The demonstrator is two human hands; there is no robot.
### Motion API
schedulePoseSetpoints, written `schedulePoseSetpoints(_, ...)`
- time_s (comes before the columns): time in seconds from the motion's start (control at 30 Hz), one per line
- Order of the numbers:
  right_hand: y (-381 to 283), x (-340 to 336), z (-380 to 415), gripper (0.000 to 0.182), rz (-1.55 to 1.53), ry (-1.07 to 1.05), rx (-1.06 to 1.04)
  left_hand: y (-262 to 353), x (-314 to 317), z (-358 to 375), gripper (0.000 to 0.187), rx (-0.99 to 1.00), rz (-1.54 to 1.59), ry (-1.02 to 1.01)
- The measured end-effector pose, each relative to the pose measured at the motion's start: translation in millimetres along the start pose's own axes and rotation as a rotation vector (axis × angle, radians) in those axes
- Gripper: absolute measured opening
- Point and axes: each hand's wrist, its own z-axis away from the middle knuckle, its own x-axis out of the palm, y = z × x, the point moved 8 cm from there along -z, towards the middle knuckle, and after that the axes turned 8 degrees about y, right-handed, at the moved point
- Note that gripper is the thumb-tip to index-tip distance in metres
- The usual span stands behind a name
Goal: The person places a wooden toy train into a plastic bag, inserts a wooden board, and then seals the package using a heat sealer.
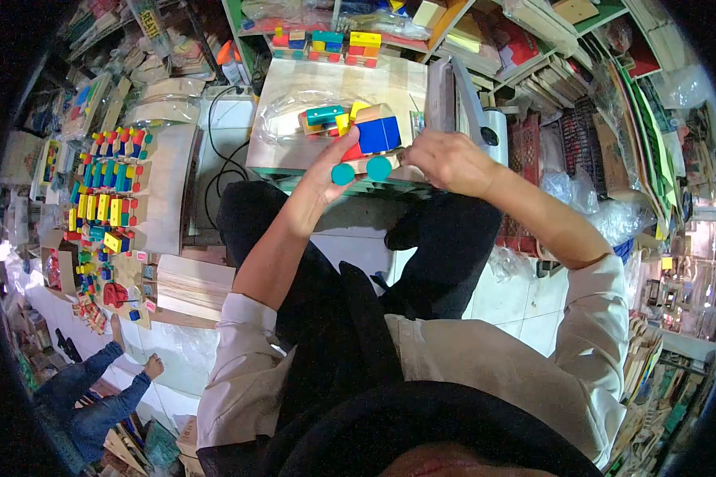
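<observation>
My left hand (324,176) is closed around the left side of a wooden toy train car (379,135), lifted above the low wooden table. The car has a big blue block, a bare wood base and green wheels (378,168) facing me. At its right end, the fingers of my right hand (451,163) are pinched together close against the base; what they hold is hidden. Behind the car, a green cylinder piece (324,115) and yellow blocks lie on clear plastic wrap (278,119).
Finished-looking toy cars (363,46) line the low table's (406,73) back edge. On the left, a board (167,179) bears rows of colourful toy cars. Another person's hand (153,366) is at lower left. A black cable (212,179) runs beside the table. Crowded shelves (541,75) stand right.
</observation>
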Motion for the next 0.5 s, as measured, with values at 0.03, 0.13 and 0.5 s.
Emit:
schedulePoseSetpoints(0.03,10,0,3,0.009,-0.107,0.108,0.131,-2,-5,-4,0.049,0.0,0.006,0.001)
schedulePoseSetpoints(0.13,36,65,52,0.013,-1.181,-0.051,1.399,25,-20,-5,0.046,0.379,-0.236,0.057)
schedulePoseSetpoints(0.5,-6,20,31,0.012,-0.073,-0.134,0.153,-17,0,4,0.034,-0.056,-0.101,-0.035)
